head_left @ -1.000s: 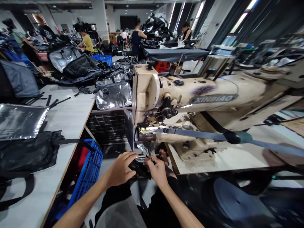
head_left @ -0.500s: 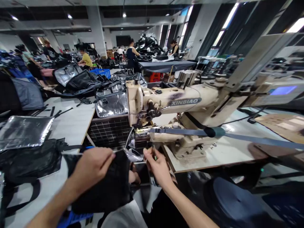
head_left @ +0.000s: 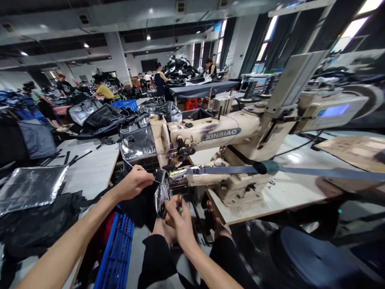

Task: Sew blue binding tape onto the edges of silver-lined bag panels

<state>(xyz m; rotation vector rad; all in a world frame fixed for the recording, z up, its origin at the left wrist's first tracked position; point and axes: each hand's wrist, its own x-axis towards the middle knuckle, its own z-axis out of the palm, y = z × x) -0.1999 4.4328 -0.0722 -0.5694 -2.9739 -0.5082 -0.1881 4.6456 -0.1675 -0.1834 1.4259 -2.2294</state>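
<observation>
My left hand [head_left: 136,179] is closed in a pinch on the light edge of a black fabric piece [head_left: 144,204], just left of the sewing machine's needle area. A silver-lined part [head_left: 161,196] hangs below the head of the cream sewing machine [head_left: 207,132], between my hands. My right hand [head_left: 180,216] is closed around a small object with a green part [head_left: 179,209], low and beside the silver-lined part. Fingers hide most of that object, so its kind is unclear. Grey webbing [head_left: 225,170] runs along the machine's arm toward the needle.
A blue plastic crate [head_left: 117,249] stands below on the left. The left table [head_left: 99,156] bears a silver sheet [head_left: 33,186], black bag parts and strap scraps. A roll of dark webbing [head_left: 313,257] lies at lower right. Several people work farther back.
My left hand has moved right and slightly up, toward the needle area, with the black fabric. My right hand has shifted left and down. The view has tilted up, and the blue crate is uncovered.
</observation>
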